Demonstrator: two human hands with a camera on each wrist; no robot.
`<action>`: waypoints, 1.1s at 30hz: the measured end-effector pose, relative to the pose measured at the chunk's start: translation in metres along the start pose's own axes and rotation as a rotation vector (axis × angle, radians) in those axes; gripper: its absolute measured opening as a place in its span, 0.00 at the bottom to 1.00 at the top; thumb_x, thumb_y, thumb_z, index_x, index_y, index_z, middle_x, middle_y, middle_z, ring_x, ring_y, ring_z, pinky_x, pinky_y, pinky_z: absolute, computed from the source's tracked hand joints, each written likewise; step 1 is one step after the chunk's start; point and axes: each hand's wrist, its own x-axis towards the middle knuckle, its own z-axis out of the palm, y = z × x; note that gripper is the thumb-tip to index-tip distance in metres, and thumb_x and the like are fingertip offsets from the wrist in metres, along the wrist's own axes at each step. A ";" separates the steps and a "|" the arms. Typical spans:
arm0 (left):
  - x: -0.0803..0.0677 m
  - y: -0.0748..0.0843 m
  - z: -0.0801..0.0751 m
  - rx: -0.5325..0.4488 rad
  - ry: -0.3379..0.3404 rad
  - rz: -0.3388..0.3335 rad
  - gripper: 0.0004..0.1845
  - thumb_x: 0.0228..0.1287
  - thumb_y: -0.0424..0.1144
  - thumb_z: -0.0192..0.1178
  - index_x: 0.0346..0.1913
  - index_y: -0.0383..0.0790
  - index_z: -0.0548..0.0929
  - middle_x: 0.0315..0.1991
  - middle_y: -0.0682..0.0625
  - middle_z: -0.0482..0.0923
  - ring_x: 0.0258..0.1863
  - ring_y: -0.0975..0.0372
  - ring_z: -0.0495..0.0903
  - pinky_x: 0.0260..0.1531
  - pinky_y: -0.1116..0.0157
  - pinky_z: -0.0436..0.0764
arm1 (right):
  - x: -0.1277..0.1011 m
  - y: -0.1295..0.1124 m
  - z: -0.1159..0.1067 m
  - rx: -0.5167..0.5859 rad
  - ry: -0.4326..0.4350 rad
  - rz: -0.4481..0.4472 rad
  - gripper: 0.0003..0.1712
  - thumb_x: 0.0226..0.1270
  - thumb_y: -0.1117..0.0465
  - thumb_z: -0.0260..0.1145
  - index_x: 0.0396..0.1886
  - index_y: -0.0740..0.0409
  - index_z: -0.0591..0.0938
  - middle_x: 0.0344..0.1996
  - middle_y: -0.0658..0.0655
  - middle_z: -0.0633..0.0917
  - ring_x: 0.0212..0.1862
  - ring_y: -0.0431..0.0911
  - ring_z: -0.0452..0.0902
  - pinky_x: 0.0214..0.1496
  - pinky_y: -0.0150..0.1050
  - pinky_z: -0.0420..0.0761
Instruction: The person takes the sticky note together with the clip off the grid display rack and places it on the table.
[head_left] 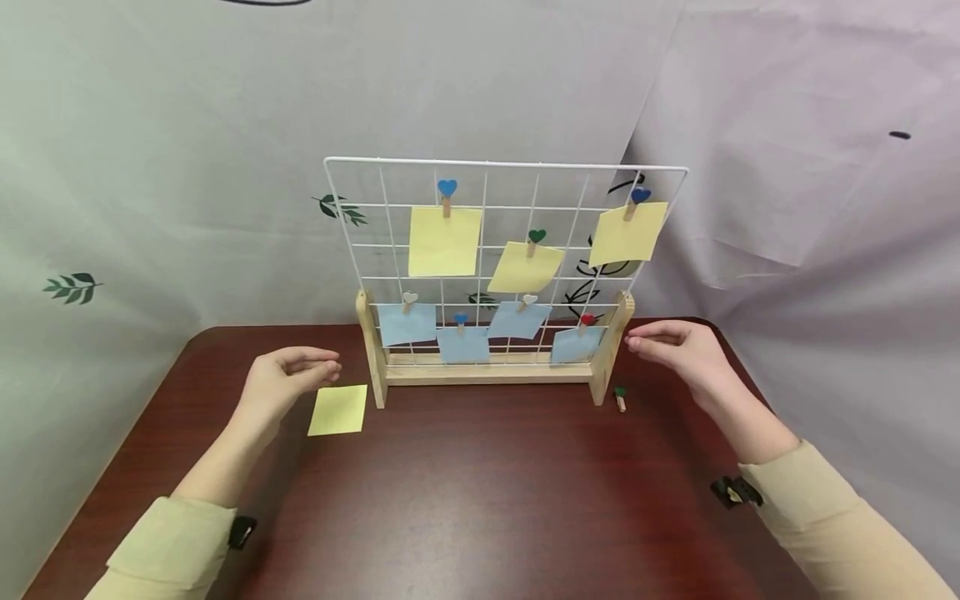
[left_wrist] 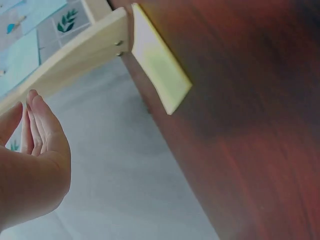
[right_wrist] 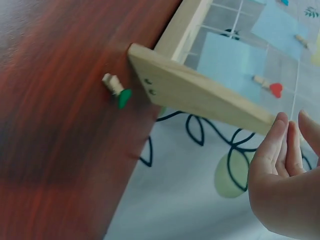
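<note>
A white wire grid [head_left: 507,250] in a wooden stand [head_left: 487,372] sits at the back of the dark red table [head_left: 480,500]. Yellow and blue notes hang on it from heart-topped pegs. My left hand [head_left: 288,375] hovers left of the stand, fingers straight and together, holding nothing, just above a loose yellow note [head_left: 338,410] [left_wrist: 159,65]. My right hand [head_left: 675,348] [right_wrist: 285,180] hovers beside the stand's right foot [right_wrist: 200,95], fingers straight and empty. A small green-heart peg [head_left: 620,398] [right_wrist: 117,90] lies on the table by that foot.
Pale cloth with leaf prints hangs behind and beside the table. The table's left and right edges run close to my forearms. Bare tabletop stretches in front of the stand.
</note>
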 end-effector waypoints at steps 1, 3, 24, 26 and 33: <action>0.000 0.002 0.001 -0.008 -0.003 0.006 0.09 0.72 0.25 0.65 0.50 0.27 0.88 0.32 0.64 0.91 0.32 0.70 0.91 0.40 0.71 0.90 | 0.000 -0.003 0.002 -0.009 -0.003 0.003 0.06 0.69 0.63 0.75 0.38 0.45 0.94 0.29 0.33 0.92 0.36 0.29 0.89 0.44 0.24 0.86; 0.000 0.007 0.005 -0.026 -0.006 0.015 0.08 0.71 0.24 0.64 0.49 0.31 0.89 0.32 0.63 0.91 0.32 0.70 0.91 0.39 0.71 0.91 | 0.001 -0.008 0.005 -0.034 -0.009 0.003 0.05 0.70 0.62 0.76 0.39 0.46 0.94 0.30 0.32 0.91 0.37 0.28 0.88 0.44 0.24 0.85; 0.013 0.043 0.043 -0.044 -0.046 0.020 0.10 0.71 0.27 0.66 0.50 0.25 0.87 0.32 0.64 0.91 0.34 0.71 0.91 0.42 0.70 0.91 | 0.005 -0.056 0.047 -0.061 -0.095 -0.103 0.18 0.67 0.61 0.78 0.50 0.70 0.89 0.33 0.35 0.93 0.41 0.28 0.88 0.51 0.23 0.81; 0.015 0.046 0.047 -0.039 -0.051 0.022 0.11 0.71 0.27 0.66 0.52 0.23 0.87 0.32 0.65 0.91 0.34 0.71 0.91 0.43 0.70 0.91 | 0.005 -0.061 0.050 -0.065 -0.098 -0.106 0.19 0.67 0.61 0.78 0.50 0.70 0.89 0.33 0.35 0.92 0.40 0.29 0.88 0.51 0.23 0.82; 0.021 0.056 0.058 -0.022 -0.063 0.021 0.15 0.71 0.30 0.67 0.54 0.22 0.85 0.31 0.66 0.90 0.36 0.71 0.91 0.46 0.72 0.89 | 0.008 -0.074 0.062 -0.043 -0.136 -0.123 0.18 0.69 0.62 0.76 0.51 0.72 0.88 0.37 0.41 0.94 0.40 0.32 0.90 0.50 0.27 0.85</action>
